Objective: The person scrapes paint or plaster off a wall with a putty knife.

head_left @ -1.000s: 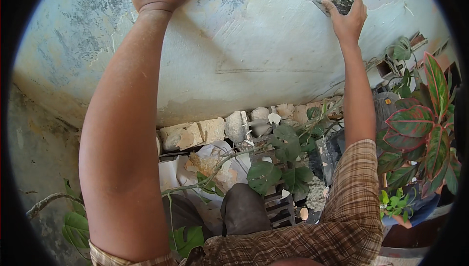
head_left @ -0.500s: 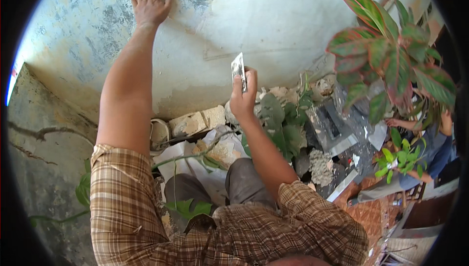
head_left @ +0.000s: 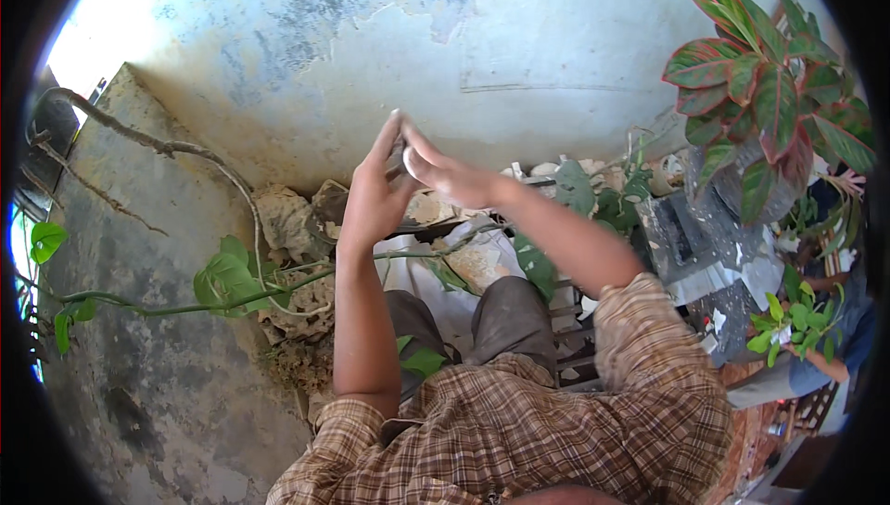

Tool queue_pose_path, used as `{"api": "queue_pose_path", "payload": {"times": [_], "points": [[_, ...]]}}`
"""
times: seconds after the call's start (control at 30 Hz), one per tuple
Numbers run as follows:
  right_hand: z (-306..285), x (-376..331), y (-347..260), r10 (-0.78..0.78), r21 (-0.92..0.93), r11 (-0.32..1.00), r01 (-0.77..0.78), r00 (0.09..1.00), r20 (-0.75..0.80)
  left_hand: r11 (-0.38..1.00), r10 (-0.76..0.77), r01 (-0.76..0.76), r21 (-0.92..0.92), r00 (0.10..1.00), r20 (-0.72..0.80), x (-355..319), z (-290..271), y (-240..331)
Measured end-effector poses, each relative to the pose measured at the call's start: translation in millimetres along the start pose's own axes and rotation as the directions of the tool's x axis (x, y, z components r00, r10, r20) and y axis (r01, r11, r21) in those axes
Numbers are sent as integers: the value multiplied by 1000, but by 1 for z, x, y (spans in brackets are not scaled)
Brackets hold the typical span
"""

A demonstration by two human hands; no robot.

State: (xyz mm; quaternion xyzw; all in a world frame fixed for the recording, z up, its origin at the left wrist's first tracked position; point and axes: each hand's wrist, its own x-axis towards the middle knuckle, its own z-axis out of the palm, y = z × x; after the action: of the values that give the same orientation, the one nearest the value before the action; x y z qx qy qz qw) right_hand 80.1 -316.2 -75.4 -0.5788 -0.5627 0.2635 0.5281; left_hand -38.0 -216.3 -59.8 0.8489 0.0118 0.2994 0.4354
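Observation:
In front of the wall, my left hand [head_left: 371,201] and my right hand [head_left: 456,178] meet at their fingertips like a tent. The left fingers are stretched out and point up, with the thumb apart. My right fingers reach toward the left ones; white dust coats the fingertips. Between the hands shows a narrow grey piece of a flat scraper blade [head_left: 396,154], mostly covered by the fingers and seemingly gripped in my right hand. Behind them rises a pale blue wall [head_left: 556,51] with peeling, patchy paint.
Rubble [head_left: 287,222] lies along the wall's foot. A green vine [head_left: 185,308] and a bare branch [head_left: 204,153] cross the left side near a concrete ledge [head_left: 167,394]. Right stands a red-edged leafy plant [head_left: 769,88]; beyond it, another person's arm [head_left: 825,364] shows.
My left hand has come off the wall and down to meet my right hand. The right hand has shifted left, its scraper now mostly hidden. The view has turned left.

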Motion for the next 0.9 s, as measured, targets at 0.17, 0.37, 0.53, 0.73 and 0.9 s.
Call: {"api": "queue_pose_path", "payload": {"times": [0.17, 0.37, 0.53, 0.73, 0.9], "points": [[-221, 143, 9, -645, -827, 562, -2, 626, -439, 422, -568, 71, -904, 798, -203, -22, -7, -43], [-321, 181, 67, -944, -901, 197, -387, 174, -282, 299, -713, -4, -954, 664, -226, -61, 28, -101], [-326, 189, 64, -953, -908, 208, -362, 134, -272, 898, -406, 265, -351, 808, -428, 21, 25, -94], [-327, 185, 73, -912, -825, 203, -527, 205, -355, 728, 163, -24, 685, 977, -139, 169, -35, -60], [-324, 186, 75, -926, -855, 205, -476, 190, -327, 372, 207, -122, 920, 977, 46, 258, -102, -55]]}}
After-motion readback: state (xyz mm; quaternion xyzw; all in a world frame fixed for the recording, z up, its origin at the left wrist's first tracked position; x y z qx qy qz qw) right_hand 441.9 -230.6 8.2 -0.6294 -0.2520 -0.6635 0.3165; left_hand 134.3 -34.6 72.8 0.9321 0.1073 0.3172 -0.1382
